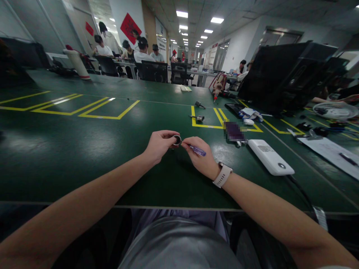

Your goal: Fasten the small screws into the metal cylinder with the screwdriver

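My left hand (162,145) is closed around a small round metal part (177,140) with a dark hollow middle, its ring-shaped rim turned toward me. In my right hand (201,156) is a screwdriver (198,150) with a clear purple handle. The fingers pinch it near the shaft, and its tip is at the edge of the round part; whether it touches is too small to tell. Both hands are just above the green tabletop (117,153). Beyond them lie a metal cylindrical piece (200,118) with a thin stem and a similar dark piece (199,105).
On the right are a white power bank (269,157) with a cable, a blurred phone (235,131), a clipboard (331,149) with paper, and a cloth (250,114). A large black monitor (280,74) stands behind. Yellow tape (207,126) marks the table. Several people sit farther back.
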`<action>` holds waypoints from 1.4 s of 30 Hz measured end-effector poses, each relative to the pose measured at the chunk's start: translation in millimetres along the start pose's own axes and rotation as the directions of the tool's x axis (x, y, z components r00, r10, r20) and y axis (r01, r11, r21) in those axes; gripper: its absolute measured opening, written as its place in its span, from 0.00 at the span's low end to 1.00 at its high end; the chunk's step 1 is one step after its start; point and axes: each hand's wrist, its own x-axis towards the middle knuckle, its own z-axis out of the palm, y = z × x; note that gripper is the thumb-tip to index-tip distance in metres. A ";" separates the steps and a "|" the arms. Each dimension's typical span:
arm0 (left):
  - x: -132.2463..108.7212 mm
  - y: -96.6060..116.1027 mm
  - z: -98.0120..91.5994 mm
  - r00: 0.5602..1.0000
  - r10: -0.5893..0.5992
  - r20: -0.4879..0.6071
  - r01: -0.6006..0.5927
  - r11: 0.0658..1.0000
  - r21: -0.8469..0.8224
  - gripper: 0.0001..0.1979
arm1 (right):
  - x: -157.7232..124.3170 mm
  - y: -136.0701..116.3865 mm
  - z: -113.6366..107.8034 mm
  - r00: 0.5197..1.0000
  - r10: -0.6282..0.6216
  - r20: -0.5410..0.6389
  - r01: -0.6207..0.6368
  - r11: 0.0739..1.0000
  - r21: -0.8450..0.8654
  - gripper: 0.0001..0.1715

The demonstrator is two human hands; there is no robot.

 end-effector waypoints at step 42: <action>15.4 9.0 -11.1 0.988 -0.086 -0.127 0.051 0.965 -0.258 0.08 | 4.2 6.1 8.1 0.893 0.402 0.202 -0.443 0.864 0.240 0.11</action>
